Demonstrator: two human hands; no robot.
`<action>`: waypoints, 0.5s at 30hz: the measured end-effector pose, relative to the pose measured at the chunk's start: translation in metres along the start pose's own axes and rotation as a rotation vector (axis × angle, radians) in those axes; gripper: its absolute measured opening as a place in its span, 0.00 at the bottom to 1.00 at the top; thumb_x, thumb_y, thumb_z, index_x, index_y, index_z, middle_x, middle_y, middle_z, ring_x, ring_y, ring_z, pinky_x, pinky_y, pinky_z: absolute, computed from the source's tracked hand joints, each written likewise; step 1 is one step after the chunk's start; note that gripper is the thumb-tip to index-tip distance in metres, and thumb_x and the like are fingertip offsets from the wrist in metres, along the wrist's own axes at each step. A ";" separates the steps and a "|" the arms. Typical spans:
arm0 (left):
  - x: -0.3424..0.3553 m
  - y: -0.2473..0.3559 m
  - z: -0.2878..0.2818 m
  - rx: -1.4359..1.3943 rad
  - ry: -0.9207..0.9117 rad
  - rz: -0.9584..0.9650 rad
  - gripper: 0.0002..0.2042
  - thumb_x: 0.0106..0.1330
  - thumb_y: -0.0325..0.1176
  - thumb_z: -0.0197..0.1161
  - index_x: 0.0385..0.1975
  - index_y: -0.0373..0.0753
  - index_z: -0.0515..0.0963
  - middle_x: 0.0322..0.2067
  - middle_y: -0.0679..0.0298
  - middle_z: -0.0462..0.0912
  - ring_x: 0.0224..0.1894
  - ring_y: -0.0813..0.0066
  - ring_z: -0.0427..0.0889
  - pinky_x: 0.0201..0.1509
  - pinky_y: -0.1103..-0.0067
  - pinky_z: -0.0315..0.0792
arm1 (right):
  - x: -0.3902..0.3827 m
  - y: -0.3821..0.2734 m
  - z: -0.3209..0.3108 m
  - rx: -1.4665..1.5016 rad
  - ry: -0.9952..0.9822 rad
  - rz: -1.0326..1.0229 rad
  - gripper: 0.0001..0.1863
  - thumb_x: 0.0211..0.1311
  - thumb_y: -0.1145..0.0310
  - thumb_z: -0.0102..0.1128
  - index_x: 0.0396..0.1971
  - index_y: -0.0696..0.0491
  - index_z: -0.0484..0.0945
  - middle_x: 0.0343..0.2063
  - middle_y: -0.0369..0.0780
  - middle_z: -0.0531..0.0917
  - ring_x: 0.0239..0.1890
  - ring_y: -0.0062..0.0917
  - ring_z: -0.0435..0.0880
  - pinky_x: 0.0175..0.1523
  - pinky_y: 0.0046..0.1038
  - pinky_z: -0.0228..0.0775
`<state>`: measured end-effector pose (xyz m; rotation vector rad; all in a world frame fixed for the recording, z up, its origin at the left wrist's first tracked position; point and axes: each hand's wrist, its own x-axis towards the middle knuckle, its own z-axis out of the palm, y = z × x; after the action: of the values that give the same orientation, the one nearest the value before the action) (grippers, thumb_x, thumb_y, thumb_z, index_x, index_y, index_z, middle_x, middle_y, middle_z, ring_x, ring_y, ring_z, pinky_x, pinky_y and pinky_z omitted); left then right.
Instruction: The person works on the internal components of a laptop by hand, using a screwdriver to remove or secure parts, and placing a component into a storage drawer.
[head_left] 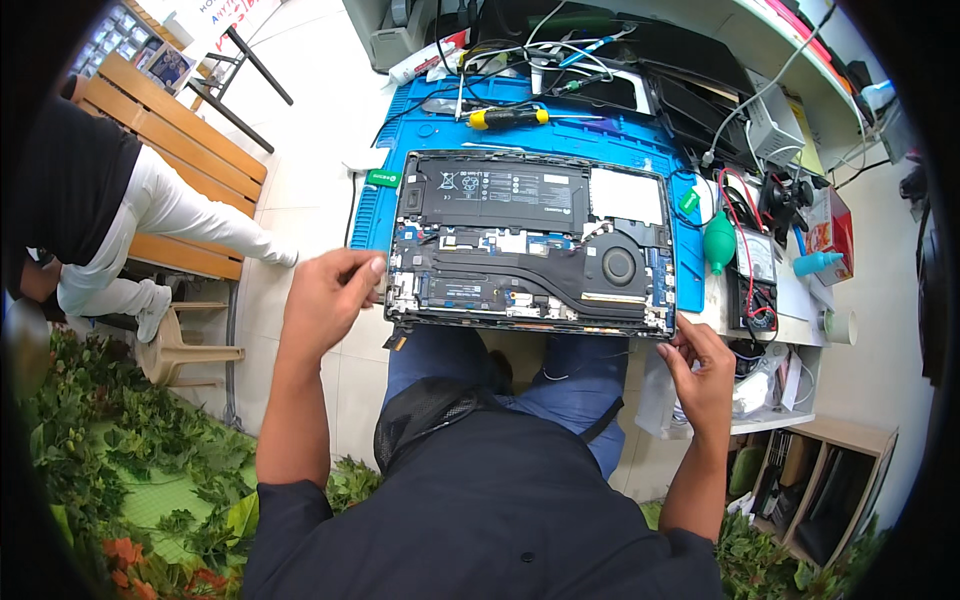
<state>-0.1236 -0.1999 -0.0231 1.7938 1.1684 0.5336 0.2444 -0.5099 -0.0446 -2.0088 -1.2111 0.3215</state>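
Note:
An opened laptop [470, 265] lies with its inside facing up, its near edge over my lap. Its black battery [500, 197], round fan [618, 266] and dark heat pipe [500, 268] are bare. At its left edge, the thumb and fingers of my left hand [335, 292] are pinched on the side of the casing. My right hand [700, 368] grips the near right corner between thumb and fingers. Under the laptop's far part spreads a blue work mat [400, 120]. A small flat cable end [396, 342] hangs below the near left corner.
Beyond the laptop lie a yellow-black screwdriver [510, 118] and tangled cables [530, 60]. To the right are a green air blower [719, 242], a multimeter [755, 300] and a light-blue bottle [818, 263]. A person in white trousers [180, 215] sits on a wooden bench [170, 120] at the left.

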 end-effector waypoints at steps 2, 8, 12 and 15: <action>-0.017 -0.004 0.000 -0.144 -0.050 -0.056 0.14 0.79 0.34 0.69 0.51 0.26 0.89 0.30 0.61 0.90 0.30 0.78 0.87 0.36 0.80 0.82 | -0.004 0.000 0.004 0.040 0.010 0.047 0.27 0.60 0.84 0.77 0.61 0.61 0.86 0.35 0.38 0.86 0.31 0.16 0.79 0.36 0.22 0.72; -0.052 -0.035 0.000 -0.433 -0.076 0.035 0.15 0.70 0.16 0.73 0.55 0.25 0.87 0.49 0.53 0.90 0.48 0.68 0.92 0.55 0.75 0.89 | -0.021 0.024 0.028 0.313 0.152 0.162 0.27 0.65 0.85 0.74 0.65 0.63 0.84 0.42 0.38 0.87 0.38 0.16 0.83 0.42 0.21 0.77; -0.063 -0.054 0.015 -0.462 0.006 0.049 0.17 0.66 0.13 0.75 0.54 0.26 0.87 0.49 0.53 0.90 0.49 0.69 0.92 0.56 0.77 0.89 | -0.028 0.044 0.037 0.431 0.190 0.181 0.25 0.71 0.83 0.71 0.67 0.64 0.82 0.46 0.39 0.89 0.42 0.18 0.87 0.47 0.21 0.80; -0.064 -0.066 0.026 -0.487 0.075 0.077 0.16 0.66 0.13 0.74 0.54 0.27 0.88 0.49 0.53 0.91 0.48 0.70 0.92 0.55 0.77 0.89 | -0.031 0.050 0.041 0.479 0.204 0.183 0.24 0.71 0.83 0.71 0.66 0.63 0.82 0.45 0.39 0.88 0.39 0.18 0.87 0.43 0.21 0.81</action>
<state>-0.1661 -0.2583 -0.0861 1.4099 0.9214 0.8566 0.2380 -0.5294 -0.1133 -1.6841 -0.7396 0.4386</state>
